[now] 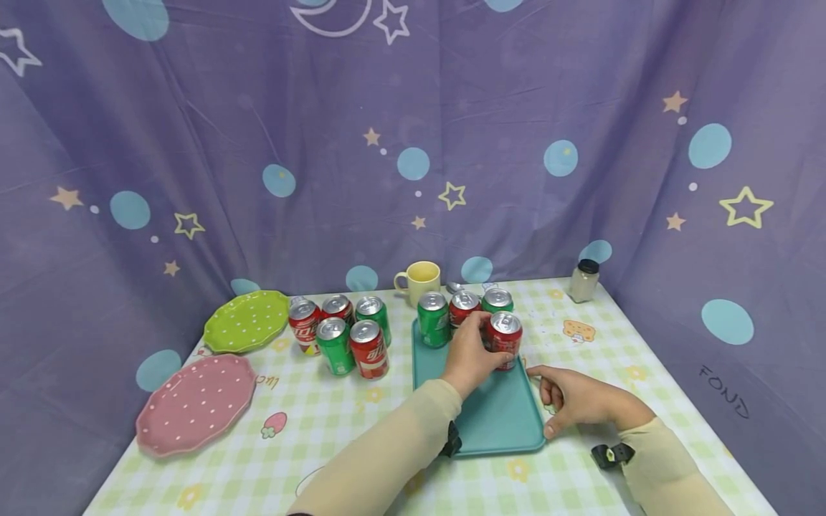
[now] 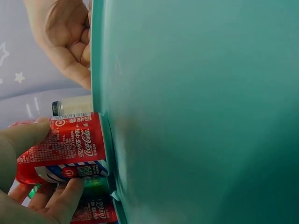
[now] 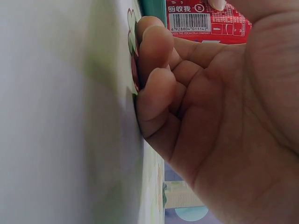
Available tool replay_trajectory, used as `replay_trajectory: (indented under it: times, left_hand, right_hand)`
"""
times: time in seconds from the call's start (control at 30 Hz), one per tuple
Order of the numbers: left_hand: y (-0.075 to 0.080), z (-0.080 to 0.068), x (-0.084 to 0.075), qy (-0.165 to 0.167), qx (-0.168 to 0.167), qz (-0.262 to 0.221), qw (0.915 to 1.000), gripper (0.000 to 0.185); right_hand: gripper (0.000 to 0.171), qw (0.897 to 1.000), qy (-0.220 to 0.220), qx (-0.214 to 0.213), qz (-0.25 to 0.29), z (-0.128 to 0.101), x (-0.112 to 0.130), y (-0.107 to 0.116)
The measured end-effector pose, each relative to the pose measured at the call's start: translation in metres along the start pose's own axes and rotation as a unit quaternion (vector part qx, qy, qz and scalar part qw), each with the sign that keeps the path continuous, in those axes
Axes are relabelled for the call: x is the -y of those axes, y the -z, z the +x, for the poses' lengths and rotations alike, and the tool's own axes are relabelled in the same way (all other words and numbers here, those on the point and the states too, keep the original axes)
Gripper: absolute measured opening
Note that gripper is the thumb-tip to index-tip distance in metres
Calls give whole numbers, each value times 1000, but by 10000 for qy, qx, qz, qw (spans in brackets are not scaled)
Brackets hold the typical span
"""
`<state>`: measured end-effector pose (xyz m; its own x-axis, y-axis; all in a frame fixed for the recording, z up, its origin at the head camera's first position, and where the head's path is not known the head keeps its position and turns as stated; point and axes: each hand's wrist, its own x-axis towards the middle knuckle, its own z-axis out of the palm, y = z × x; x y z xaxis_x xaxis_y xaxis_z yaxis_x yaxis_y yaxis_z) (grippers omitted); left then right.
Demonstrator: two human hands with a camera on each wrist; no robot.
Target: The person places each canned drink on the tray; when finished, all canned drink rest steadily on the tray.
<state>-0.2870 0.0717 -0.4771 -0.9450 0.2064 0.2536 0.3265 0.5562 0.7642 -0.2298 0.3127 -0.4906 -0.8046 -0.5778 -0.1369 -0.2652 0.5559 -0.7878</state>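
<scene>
The left hand grips a red cola can standing on the teal tray, while the right hand rests loosely curled beside the tray on the table.

Glossy metal red can stands on a smooth matt plastic teal tray over checked cloth.

The head camera looks forward and down from above the table, taking in the whole spread. The left wrist camera sits low and rotated, pressed close to the teal tray — the right wrist camera hugs the tablecloth. All three share the red can.
</scene>
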Motion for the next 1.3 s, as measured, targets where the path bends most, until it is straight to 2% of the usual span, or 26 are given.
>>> replay_trajectory:
  times: [0.27,0.4,0.53,0.67,0.77,0.87,0.97,1.07,1.17,1.3]
  left_hand:
    - [-1,0,1,-78,38,38,10000,77]
    - [10,-5,-2,-158,111,-44,9998,80]
    - [37,-12,-5,-460,161,-392,9980,74]
    - [77,-22,-2,-883,58,-509,9948,64]
    - [112,-32,5,-1185,-207,-416,9919,60]
    - [146,-41,18,-1380,-672,-347,9875,56]
    - [177,-49,40,-1448,-1208,-350,9814,53]
    - [203,-56,66,-1211,-1636,-419,9782,53]
    - [220,-59,96,-804,-1885,-307,9783,56]
    - [232,-60,131,-240,-1809,-349,9826,64]
  right_hand:
    - [107,10000,-36,39,78,0,-2,1]
    - [108,10000,23,60,34,0,-4,1]
    - [107,10000,52,49,25,1,-3,1]
    - [106,10000,4,51,25,1,-3,0]
    - [106,10000,-13,74,56,1,-4,0]
    - [106,9999,-26,89,52,1,-5,0]
    - [105,10000,-17,84,32,2,-6,0]
    - [106,10000,-16,69,-19,2,-7,0]
    - [108,10000,-22,60,-1,2,-7,1]
    - [107,9998,42,100,159,2,-6,0]
